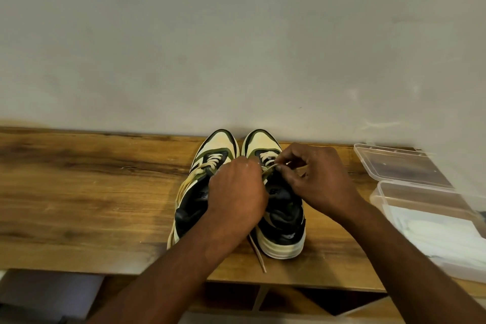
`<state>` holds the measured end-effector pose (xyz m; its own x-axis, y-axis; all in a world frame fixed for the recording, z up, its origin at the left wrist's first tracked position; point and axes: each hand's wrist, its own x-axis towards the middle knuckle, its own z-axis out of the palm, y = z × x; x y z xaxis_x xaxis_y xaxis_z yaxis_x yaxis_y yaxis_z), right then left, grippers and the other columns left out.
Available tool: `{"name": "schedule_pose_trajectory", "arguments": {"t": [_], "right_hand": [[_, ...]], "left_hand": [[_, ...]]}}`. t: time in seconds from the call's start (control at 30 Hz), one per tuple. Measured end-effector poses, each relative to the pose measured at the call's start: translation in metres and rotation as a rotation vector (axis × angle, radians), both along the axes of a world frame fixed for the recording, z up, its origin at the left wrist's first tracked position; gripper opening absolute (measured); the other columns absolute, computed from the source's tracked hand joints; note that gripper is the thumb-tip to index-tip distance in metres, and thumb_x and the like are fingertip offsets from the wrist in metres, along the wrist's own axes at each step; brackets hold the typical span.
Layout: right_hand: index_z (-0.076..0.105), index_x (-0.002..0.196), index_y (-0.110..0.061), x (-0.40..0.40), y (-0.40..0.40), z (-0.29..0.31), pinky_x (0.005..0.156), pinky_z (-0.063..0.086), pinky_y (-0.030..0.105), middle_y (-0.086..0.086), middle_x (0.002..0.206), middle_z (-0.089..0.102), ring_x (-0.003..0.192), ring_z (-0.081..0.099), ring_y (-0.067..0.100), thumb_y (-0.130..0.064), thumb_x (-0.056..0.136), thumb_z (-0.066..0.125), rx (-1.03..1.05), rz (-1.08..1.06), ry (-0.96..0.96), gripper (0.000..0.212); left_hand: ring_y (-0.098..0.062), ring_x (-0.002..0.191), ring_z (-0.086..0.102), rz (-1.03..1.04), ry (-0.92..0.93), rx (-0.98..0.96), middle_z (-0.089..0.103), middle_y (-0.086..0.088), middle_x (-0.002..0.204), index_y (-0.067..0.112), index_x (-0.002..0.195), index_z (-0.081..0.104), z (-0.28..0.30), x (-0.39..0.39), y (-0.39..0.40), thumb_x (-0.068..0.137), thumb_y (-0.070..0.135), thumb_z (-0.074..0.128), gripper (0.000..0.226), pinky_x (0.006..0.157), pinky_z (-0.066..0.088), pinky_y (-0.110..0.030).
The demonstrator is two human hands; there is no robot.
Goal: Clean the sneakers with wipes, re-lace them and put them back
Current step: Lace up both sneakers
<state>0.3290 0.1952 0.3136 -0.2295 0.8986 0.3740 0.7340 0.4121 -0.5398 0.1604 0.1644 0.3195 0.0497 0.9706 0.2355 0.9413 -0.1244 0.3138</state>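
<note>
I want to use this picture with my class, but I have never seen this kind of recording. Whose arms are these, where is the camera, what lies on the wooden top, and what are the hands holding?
There is no machine here. A person wears a wide-angle camera on the head, so you look down their own arms. On the wooden top, against the wall, stand two sneakers side by side, toes toward the wall. The left hand and right hand meet over the right sneaker, fingers pinching its cream lace. The left sneaker has loose laces trailing down its side. At the right edge sits an open clear plastic box holding white sheets, probably the wipes.
</note>
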Motion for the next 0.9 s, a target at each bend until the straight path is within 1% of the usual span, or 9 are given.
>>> {"name": "schedule_pose_trajectory", "arguments": {"t": [0.07,0.17,0.27,0.37,0.5,0.6,0.7,0.77,0.9], "right_hand": [[0.075,0.102,-0.026,0.001,0.002,-0.003,0.072,0.059,0.026,-0.018,0.09,0.074,0.083,0.068,-0.003,-0.023,0.092,0.077,0.005,-0.01,0.056,0.01],[0.071,0.109,-0.025,0.002,0.004,-0.007,0.071,0.061,0.031,-0.016,0.091,0.074,0.083,0.069,0.0,-0.022,0.093,0.077,0.016,-0.031,0.101,0.017],[0.071,0.117,-0.024,0.001,0.003,-0.009,0.07,0.062,0.033,-0.013,0.091,0.076,0.08,0.07,0.002,-0.021,0.089,0.08,0.03,-0.062,0.092,0.029],[0.08,0.103,-0.024,-0.005,0.005,-0.01,0.07,0.061,0.03,-0.012,0.087,0.078,0.076,0.07,-0.001,-0.025,0.087,0.083,0.066,-0.092,0.098,0.017],[0.081,0.094,-0.024,-0.008,0.009,-0.011,0.067,0.059,0.027,-0.012,0.081,0.077,0.073,0.072,0.001,-0.027,0.088,0.082,-0.048,-0.15,0.244,0.006],[0.079,0.09,-0.017,-0.008,0.009,-0.006,0.063,0.062,0.031,-0.003,0.077,0.077,0.069,0.073,0.011,-0.016,0.092,0.078,-0.211,-0.159,0.529,0.003],[0.077,0.088,-0.01,-0.01,0.008,-0.002,0.058,0.056,0.032,0.005,0.076,0.076,0.066,0.068,0.016,-0.013,0.094,0.075,-0.397,-0.224,0.794,0.007],[0.075,0.088,-0.008,-0.008,0.009,-0.003,0.058,0.053,0.033,0.007,0.075,0.075,0.069,0.066,0.018,-0.013,0.094,0.074,-0.521,-0.291,0.904,0.008],[0.071,0.099,-0.006,-0.004,0.014,-0.005,0.058,0.049,0.031,0.001,0.061,0.067,0.064,0.064,0.017,-0.016,0.095,0.069,-0.722,-0.391,1.113,0.01]], "left_hand": [[-0.022,0.099,0.064,-0.006,-0.017,0.008,0.065,-0.001,0.107,0.018,0.113,0.067,0.001,0.0,0.001,0.101,0.03,0.058,0.019,0.074,0.044,-0.031],[-0.014,0.075,0.056,-0.015,-0.197,-0.025,0.06,0.004,0.085,0.019,0.09,0.061,0.006,-0.002,0.009,0.101,0.034,0.05,0.022,0.06,0.035,-0.029],[-0.015,0.064,0.05,-0.051,-0.7,-0.19,0.057,-0.002,0.071,0.003,0.078,0.058,0.016,-0.004,0.023,0.101,0.032,0.048,0.038,0.063,0.037,-0.032],[-0.008,0.064,0.057,-0.133,-1.057,-0.327,0.066,-0.004,0.077,0.003,0.091,0.071,0.03,-0.002,0.025,0.11,0.027,0.048,0.039,0.064,0.046,-0.02],[-0.004,0.082,0.065,-0.366,-1.263,-0.319,0.077,-0.002,0.103,0.01,0.127,0.072,0.046,0.001,0.03,0.11,0.01,0.045,0.031,0.061,0.046,-0.01],[-0.004,0.106,0.069,-0.439,-1.118,-0.197,0.078,0.003,0.117,0.018,0.135,0.068,0.047,-0.004,0.044,0.107,0.004,0.049,0.036,0.073,0.049,-0.011],[-0.003,0.111,0.068,-0.333,-0.562,-0.011,0.075,0.011,0.12,0.025,0.133,0.069,0.037,-0.013,0.055,0.099,0.013,0.066,0.036,0.095,0.054,-0.025],[-0.009,0.105,0.068,-0.198,-0.243,-0.023,0.074,0.011,0.117,0.027,0.127,0.071,0.029,-0.021,0.056,0.09,0.026,0.078,0.038,0.093,0.054,-0.031],[-0.012,0.084,0.069,-0.1,-0.175,-0.121,0.073,0.011,0.088,0.027,0.092,0.077,0.02,-0.027,0.053,0.078,0.025,0.086,0.016,0.077,0.056,-0.03]]}}
